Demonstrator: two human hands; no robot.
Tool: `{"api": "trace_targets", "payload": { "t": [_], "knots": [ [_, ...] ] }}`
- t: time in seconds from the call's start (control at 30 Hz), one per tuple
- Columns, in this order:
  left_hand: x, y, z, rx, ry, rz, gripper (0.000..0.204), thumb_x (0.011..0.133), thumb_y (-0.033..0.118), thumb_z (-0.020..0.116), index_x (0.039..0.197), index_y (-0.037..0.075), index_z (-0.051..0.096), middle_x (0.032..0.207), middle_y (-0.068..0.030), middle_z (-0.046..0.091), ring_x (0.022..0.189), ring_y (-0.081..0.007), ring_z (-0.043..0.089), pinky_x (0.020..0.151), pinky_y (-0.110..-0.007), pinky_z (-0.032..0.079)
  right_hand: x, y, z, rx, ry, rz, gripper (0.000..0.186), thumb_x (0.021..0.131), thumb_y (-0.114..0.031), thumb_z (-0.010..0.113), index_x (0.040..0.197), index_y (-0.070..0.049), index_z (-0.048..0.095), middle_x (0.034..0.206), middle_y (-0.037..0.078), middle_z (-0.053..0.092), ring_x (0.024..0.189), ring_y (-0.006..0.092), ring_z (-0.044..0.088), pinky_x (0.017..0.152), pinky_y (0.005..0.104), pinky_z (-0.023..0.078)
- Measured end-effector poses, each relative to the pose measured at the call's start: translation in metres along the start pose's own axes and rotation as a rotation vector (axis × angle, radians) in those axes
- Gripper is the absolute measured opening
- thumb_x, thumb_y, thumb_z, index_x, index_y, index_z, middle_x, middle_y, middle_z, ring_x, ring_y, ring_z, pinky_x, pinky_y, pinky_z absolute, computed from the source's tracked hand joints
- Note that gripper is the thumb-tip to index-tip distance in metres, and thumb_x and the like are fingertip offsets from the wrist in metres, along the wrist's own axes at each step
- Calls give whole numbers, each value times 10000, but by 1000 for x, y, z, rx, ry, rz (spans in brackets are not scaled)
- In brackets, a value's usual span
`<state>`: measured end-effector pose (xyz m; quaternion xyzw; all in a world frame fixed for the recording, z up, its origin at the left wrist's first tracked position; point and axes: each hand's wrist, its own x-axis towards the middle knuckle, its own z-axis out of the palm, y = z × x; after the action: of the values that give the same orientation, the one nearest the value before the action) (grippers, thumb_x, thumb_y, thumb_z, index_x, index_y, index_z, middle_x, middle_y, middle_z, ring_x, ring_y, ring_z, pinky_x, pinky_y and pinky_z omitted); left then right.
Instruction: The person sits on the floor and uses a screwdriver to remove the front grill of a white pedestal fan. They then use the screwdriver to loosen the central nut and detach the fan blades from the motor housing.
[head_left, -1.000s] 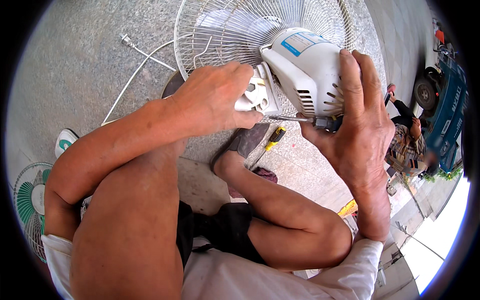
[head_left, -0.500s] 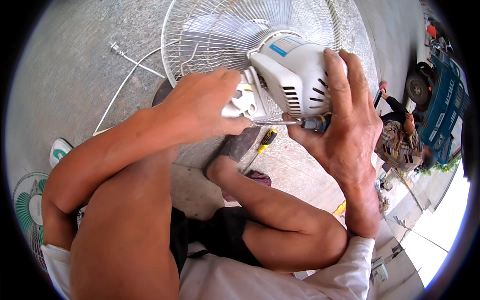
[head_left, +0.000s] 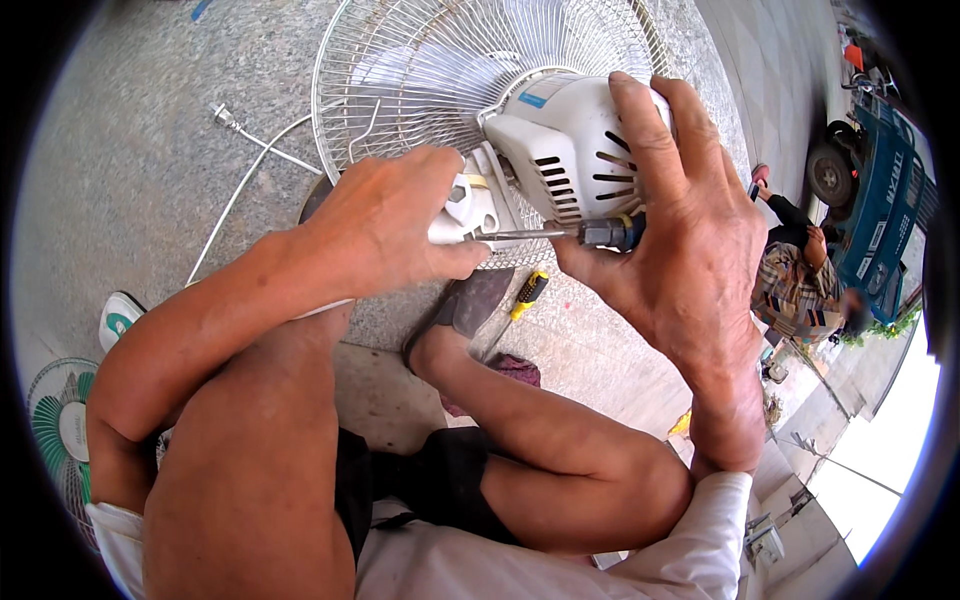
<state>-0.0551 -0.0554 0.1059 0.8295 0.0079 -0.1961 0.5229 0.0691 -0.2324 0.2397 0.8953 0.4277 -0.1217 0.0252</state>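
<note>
An electric fan lies with its wire cage [head_left: 345,70] down on the ground and its white motor housing [head_left: 560,125] up. My left hand [head_left: 385,220] is closed around the white plastic neck bracket [head_left: 478,205] beside the housing. In my right hand [head_left: 690,240] is a screwdriver [head_left: 612,233] with a dark handle, held level by thumb and palm. Its metal shaft points left, and the tip meets the bracket's lower part near my left thumb; the exact contact spot is hard to make out. My right index and middle fingers stretch over the housing's vented end.
A yellow-and-black screwdriver [head_left: 530,295] lies near my foot [head_left: 440,345], with a dark red cloth [head_left: 518,370] close by. A white cord with a plug [head_left: 225,116] runs at left. A green-bladed fan [head_left: 70,430] stands lower left. Another person [head_left: 800,285] sits near a blue truck [head_left: 885,215].
The fan housing and bracket have shifted slightly left and tilted. My right hand has moved left with the screwdriver, and its tip now shows against the bracket instead of at my left fingertips.
</note>
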Motion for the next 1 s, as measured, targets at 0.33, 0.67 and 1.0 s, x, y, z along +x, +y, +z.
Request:
{"api": "trace_targets", "payload": {
  "t": [0.33, 0.67, 1.0],
  "knots": [
    [1, -3, 1, 32, 15, 35, 536, 751, 349, 811, 1048, -23, 565, 943, -225, 640, 839, -412, 663, 744, -482, 533, -2, 3, 7, 28, 65, 19, 971, 569, -277, 898, 1458, -107, 546, 1435, 179, 560, 1146, 379, 666, 921, 433, 578],
    [2, -3, 0, -14, 23, 33, 524, 757, 391, 760, 986, -38, 566, 940, -235, 642, 837, -430, 659, 751, -499, 529, -8, 6, 21, 83, 166, -20, 1021, 579, -388, 954, 1469, -106, 541, 1475, 214, 529, 1215, 396, 636, 956, 439, 574],
    [3, 3, 0, 36, 14, -18, 538, 751, 401, 768, 996, -36, 570, 951, -228, 653, 861, -419, 671, 773, -487, 539, -19, 4, 27, 68, 202, 68, 1155, 569, -470, 967, 1513, -51, 451, 1487, 216, 513, 1235, 374, 631, 948, 424, 588]
  ]
}}
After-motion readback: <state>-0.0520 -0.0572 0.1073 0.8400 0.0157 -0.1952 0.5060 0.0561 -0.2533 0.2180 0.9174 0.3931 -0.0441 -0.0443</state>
